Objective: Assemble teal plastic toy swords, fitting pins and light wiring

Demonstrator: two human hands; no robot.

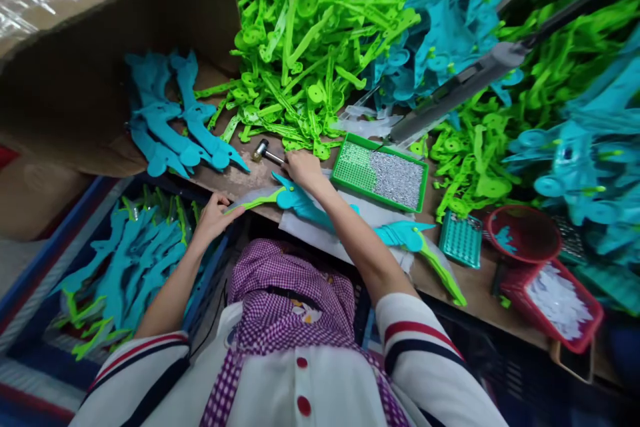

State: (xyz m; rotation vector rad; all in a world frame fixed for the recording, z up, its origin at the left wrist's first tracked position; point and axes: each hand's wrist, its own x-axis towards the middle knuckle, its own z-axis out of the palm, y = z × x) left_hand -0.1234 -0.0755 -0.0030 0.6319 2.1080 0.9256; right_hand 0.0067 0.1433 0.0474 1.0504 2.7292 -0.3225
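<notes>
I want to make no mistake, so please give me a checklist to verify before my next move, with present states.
1. Left hand holds the green end of the blue-and-green plastic piece: ok.
2. Right hand is at the handle of the small metal hammer: ok.
3. Its grip is firm: cannot tell, fingers mostly hidden.
4. Piece is fully in view: not ok, right forearm crosses it.
5. Green plastic tray holds small silver-coloured parts: ok.

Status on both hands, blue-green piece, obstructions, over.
Left hand on the green end of the blue-green piece. Right hand on the hammer handle. Right forearm partly covering the piece.
</notes>
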